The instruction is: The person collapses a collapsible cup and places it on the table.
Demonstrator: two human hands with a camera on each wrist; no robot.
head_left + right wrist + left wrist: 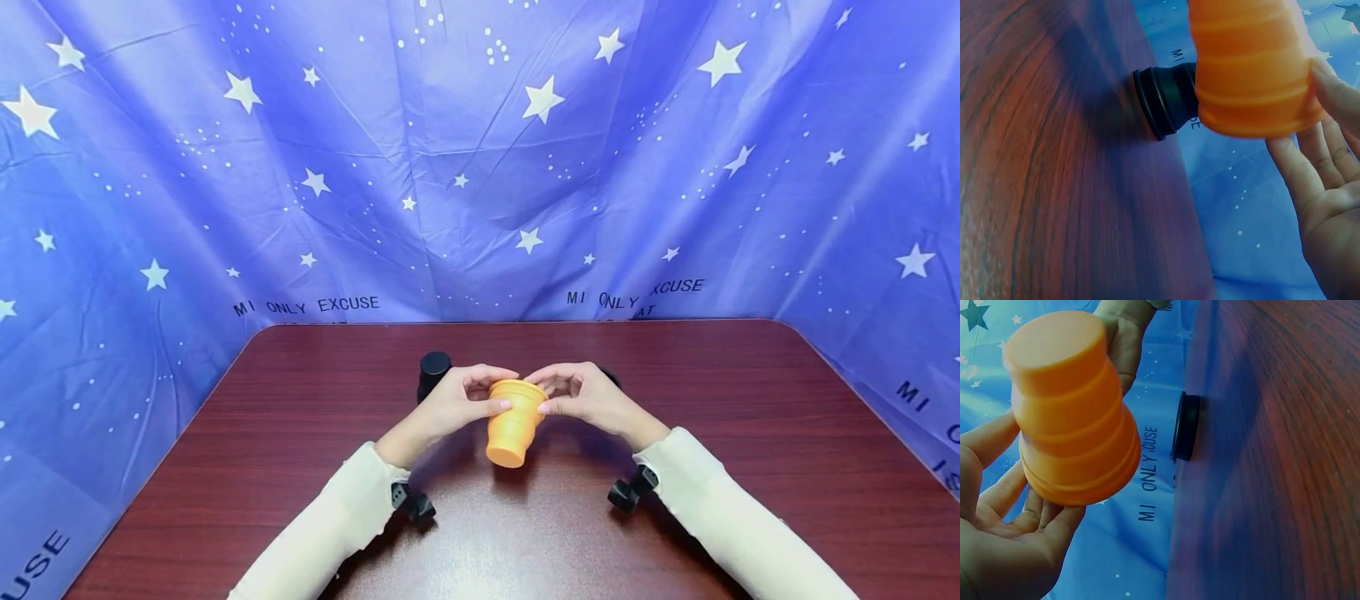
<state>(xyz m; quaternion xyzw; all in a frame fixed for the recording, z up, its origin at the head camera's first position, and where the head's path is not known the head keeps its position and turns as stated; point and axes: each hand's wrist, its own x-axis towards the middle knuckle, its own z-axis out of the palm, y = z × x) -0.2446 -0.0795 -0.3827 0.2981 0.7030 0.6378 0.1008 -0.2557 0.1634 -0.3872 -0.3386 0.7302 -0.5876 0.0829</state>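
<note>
An orange collapsible cup (512,425), ringed with ridges, is held off the table between both hands. Its narrow base points down and toward me, and its wide rim is at the top. My left hand (459,396) pinches the left side near the rim, thumb on the wall. On the opposite side, my right hand (588,398) pinches the rim area between thumb and fingers. The right wrist view shows the right fingers (1294,169) under the wide end. The cup's inside is hidden in every view.
Behind the left hand stands a black ribbed object (435,371), its shape clearer in the right wrist view. A low black round object (1187,428) sits on the table, mostly hidden behind the right hand in the head view. A blue star-print curtain (480,167) surrounds the brown table (262,467).
</note>
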